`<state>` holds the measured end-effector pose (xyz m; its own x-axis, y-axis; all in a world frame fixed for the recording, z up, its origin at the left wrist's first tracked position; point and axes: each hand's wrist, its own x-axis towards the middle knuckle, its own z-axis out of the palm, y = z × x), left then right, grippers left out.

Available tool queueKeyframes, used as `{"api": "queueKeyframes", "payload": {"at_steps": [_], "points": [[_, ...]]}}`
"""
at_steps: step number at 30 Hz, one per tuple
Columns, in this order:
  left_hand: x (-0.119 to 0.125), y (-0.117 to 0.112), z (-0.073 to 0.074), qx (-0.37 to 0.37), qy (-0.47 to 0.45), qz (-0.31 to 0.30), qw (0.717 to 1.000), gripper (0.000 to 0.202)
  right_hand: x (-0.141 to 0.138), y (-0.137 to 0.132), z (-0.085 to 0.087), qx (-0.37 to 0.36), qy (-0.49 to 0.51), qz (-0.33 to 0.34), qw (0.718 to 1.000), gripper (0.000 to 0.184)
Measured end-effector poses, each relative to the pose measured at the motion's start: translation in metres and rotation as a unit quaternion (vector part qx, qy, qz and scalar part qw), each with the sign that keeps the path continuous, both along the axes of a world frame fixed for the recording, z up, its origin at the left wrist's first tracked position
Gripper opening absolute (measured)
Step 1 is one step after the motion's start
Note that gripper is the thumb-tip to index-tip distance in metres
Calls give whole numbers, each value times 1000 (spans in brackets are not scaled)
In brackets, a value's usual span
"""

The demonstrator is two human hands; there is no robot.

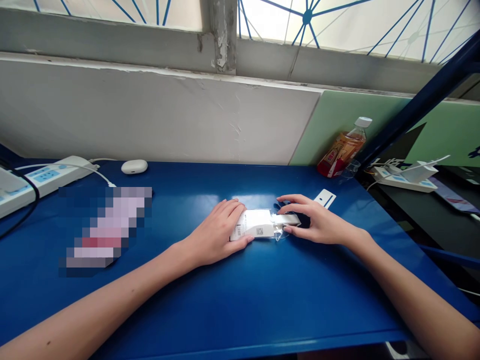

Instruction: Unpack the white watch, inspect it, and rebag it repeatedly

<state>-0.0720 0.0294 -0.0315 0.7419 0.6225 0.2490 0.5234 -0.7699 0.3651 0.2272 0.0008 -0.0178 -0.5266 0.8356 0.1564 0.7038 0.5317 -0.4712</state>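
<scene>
On the blue desk lies a small white packet in clear plastic, printed with a barcode and a square code. My left hand is closed on its left end, fingers over the far edge and thumb along the near edge. A flat silvery-white strip extends from the packet's right end, partly under crinkled clear plastic; its exact kind is unclear. Around that strip curves my right hand, fingers apart, thumb at the near edge and fingertips beyond the far side. Just behind this hand rests a white card with dark marks.
A power strip with cables and a white earbud case are at the back left, near a pixelated phone-shaped item. A drink bottle leans at the back right beside a blue metal post. Another power strip stands beyond it.
</scene>
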Motion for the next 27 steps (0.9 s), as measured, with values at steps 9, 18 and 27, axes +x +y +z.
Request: {"api": "queueKeyframes", "payload": {"at_steps": [9,18,27], "points": [[3,0,-2,23,8,26,999,53,-7,-2,-3,16,-21,19,999,27],[3,0,0,14,-5,24,1000,51,11,8,3,56,-26,-37,997,28],[3,0,0,22,7,15,1000,54,35,22,-2,125,6,-87,988,29]]}}
